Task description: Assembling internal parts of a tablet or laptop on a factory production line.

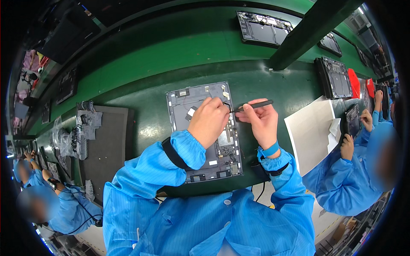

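An open grey laptop chassis [179, 162] lies in front of me, its circuit board and small parts exposed. My left hand [208, 123] rests over the middle of it with the fingers pinched together; what they hold, if anything, is hidden. Between thumb and fingers my right hand [262, 123] grips black tweezers [258, 104] at the chassis's right edge. Their tip points left, close to my left fingertips. A short black cable [228, 103] shows by those fingertips.
Left of the chassis, a dark foam board [104, 147] carries a stack of grey parts [87, 123]. A white sheet [309, 132] lies at right. Several other chassis [264, 29] sit on the green line beyond a dark post [307, 34]. Co-workers in blue [354, 183] flank me.
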The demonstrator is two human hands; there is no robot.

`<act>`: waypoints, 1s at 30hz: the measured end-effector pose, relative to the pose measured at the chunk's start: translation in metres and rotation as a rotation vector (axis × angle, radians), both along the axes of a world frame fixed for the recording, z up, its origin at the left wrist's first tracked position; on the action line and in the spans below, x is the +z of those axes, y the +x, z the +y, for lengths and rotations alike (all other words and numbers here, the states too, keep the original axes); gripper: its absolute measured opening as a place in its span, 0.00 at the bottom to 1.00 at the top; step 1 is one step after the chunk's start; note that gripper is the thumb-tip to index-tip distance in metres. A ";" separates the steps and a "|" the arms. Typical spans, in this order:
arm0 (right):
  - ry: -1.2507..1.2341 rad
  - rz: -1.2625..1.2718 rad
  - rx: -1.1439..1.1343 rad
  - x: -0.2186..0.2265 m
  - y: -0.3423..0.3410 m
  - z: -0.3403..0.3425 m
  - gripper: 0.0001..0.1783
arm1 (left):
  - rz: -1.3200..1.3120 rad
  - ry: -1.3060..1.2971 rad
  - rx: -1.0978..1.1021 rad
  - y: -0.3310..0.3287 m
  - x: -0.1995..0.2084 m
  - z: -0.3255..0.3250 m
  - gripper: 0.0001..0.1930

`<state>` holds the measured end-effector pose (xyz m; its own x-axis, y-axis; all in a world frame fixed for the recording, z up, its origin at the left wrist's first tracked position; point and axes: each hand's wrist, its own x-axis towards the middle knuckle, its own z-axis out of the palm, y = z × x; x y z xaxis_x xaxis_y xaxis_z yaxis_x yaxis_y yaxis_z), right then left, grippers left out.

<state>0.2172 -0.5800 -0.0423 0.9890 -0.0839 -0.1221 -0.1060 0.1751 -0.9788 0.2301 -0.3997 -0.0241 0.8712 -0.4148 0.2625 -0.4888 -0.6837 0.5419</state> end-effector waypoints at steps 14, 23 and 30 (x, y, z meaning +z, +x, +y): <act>0.001 0.008 -0.014 0.000 0.002 0.001 0.08 | 0.165 -0.149 0.020 0.002 0.000 0.015 0.13; -0.055 -0.066 -0.021 -0.002 0.000 0.005 0.08 | 0.157 -0.159 0.015 0.002 -0.004 0.015 0.13; -0.042 -0.068 -0.019 -0.005 0.002 0.004 0.08 | 0.081 -0.117 -0.049 -0.001 0.000 0.013 0.16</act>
<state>0.2187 -0.5756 -0.0470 0.9931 -0.1061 -0.0501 -0.0356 0.1350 -0.9902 0.2294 -0.3871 -0.0246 0.8708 -0.4284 0.2414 -0.4719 -0.5901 0.6551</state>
